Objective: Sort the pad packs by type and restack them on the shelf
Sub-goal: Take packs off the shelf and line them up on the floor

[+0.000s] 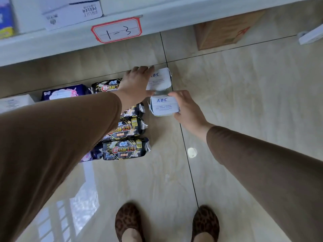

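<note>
Two white ABC pad packs lie on the tiled floor below the shelf. My left hand grips the far white pack by its left side. My right hand holds the near white pack by its right side. Left of them runs a column of black pad packs marked 420, partly hidden by my left sleeve. A dark purple pack and another white pack lie further left. The white shelf edge crosses the top with a red-framed label reading 1-3.
On the shelf stand a white fruit peeler box and a blue-yellow pack. A brown cardboard box sits on the floor under the shelf at the right. My two leopard-print shoes stand near the bottom.
</note>
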The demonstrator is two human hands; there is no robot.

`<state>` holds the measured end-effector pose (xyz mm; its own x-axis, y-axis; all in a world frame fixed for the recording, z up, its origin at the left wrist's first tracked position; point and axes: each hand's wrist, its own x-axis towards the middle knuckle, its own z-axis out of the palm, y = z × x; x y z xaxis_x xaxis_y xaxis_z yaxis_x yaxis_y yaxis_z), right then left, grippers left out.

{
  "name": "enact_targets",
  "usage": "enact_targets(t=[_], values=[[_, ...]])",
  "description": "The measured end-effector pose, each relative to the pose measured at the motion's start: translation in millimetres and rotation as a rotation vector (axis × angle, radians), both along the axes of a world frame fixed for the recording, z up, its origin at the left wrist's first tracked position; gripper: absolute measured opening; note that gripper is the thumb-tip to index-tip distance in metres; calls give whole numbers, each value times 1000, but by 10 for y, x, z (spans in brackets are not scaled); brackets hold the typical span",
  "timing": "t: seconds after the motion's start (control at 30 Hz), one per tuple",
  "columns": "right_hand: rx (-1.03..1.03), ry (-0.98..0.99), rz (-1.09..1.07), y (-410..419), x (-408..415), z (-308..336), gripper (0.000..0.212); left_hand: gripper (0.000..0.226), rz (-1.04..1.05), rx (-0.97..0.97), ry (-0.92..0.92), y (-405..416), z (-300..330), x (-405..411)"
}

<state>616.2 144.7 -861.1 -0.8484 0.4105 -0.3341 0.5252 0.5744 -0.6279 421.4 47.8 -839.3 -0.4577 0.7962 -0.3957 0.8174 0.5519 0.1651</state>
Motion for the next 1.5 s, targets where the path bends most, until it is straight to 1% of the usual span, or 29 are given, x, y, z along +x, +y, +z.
enact_targets(t=[0.13,0.2,0.3,0.43,0.53,0.6,0.7,0.77,0.87,0.93,1.0,1.13,1.27,1.37,1.5], values=[[36,1,20,-10,-101,-15,69,67,17,92,36,-228,111,-41],[56,10,14,-13,-136,-21,69,60,-3,93,73,-368,157,-28],[103,10,-11,-47,-184,-31,71,59,-17,83,98,-529,199,20],[127,-10,-3,-148,-147,48,77,59,33,50,89,-633,275,162],[199,-34,49,-199,54,275,78,58,62,29,57,-727,449,367],[201,-61,57,-225,230,533,73,58,79,13,42,-803,665,527],[176,-109,66,-239,506,1107,65,57,104,-7,26,-889,1153,798],[167,-136,67,-218,678,1599,61,55,121,-4,7,-908,1588,967],[131,-203,49,-174,889,2466,57,50,180,38,-30,-897,2398,1205],[112,-246,50,-129,988,3112,55,52,209,45,-54,-863,3010,1365],[93,-245,37,-66,1058,3792,52,53,239,46,-87,-807,3642,1493],[82,-177,15,114,1141,5165,47,55,265,70,-115,-625,4922,1643],[103,-80,19,357,1094,6319,49,55,284,218,-140,-392,6029,1674],[109,10,46,492,980,6936,46,55,272,330,-120,-275,6654,1581],[171,113,120,603,691,7413,45,56,306,433,-82,-196,7197,1318]])
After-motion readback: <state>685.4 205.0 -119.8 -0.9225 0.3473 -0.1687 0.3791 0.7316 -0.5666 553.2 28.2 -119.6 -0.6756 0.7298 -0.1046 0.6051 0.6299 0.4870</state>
